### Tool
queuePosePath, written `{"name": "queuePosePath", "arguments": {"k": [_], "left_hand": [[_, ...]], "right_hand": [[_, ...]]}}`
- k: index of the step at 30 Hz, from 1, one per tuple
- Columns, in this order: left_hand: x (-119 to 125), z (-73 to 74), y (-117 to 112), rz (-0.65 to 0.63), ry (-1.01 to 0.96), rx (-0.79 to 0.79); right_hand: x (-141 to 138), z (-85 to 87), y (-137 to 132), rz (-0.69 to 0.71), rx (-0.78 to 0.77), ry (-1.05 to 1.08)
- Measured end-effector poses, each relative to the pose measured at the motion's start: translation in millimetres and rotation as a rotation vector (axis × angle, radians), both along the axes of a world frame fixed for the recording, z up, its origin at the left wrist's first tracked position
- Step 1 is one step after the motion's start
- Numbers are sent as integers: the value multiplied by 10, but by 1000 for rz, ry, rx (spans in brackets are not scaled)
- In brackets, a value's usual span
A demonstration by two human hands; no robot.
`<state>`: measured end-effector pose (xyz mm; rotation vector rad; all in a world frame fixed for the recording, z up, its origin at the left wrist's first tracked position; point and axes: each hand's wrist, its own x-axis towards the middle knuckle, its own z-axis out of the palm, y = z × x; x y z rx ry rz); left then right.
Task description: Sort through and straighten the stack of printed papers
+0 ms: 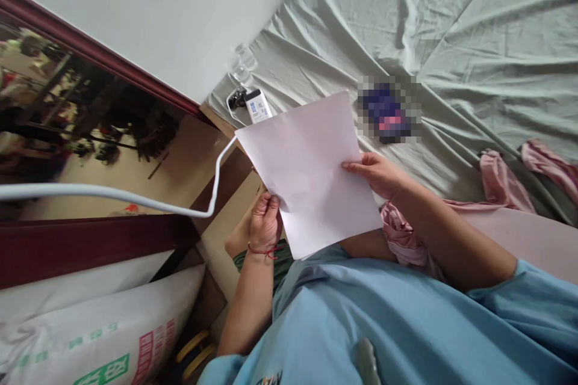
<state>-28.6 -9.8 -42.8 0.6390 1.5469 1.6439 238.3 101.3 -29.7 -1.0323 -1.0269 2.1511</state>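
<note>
Paper (311, 174) is spanning the space between the person's two hands, tilting in front of a blue shirt (343, 313) and near a pale green bedsheet (460, 78). The left hand (265, 224) is pinching one side edge, thumb on top and fingers curling in; the right hand (377, 174) is gripping the opposite edge, its thumb lying along the upper face. From where I am standing, taking hold and spreading it out look done; no fold, tear or writing is showing on the upper face, and how much is left I cannot tell. The paper is looking white with a faint lilac tinge and is bowing slightly, its far left corner pointing out near a small white box (258, 106). Along the bottom, a second edge seems to be peeping out, so more than one leaf may be lying together.
</note>
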Motion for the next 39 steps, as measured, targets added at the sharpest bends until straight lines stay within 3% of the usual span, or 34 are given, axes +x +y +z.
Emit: {"name": "queuePosePath", "arguments": {"k": [5,7,9,13,17,23,30,35,39], "left_hand": [[128,83,0,-99,-90,-6],[150,116,-18,-88,-115,-36],[157,124,-34,-63,-140,-51],[157,71,-44,-61,-211,-57],[178,18,-30,-51,-279,-53],[272,42,-58,-196,-385,-61],[421,-109,-443,-217,-355,-239],[518,-189,-587,-283,-373,-283],[475,-113,-432,-264,-276,-237]], "right_hand": [[-12,-54,67,-187,459,-390],[-13,-64,76,-218,538,-487],[-10,-55,62,-179,491,-445],[8,-5,14,-55,235,-153],[20,19,6,-74,80,-38],[16,13,-2,-48,27,17],[140,92,0,310,45,-105],[141,51,12,240,40,-110],[126,0,27,173,33,-127]]}}
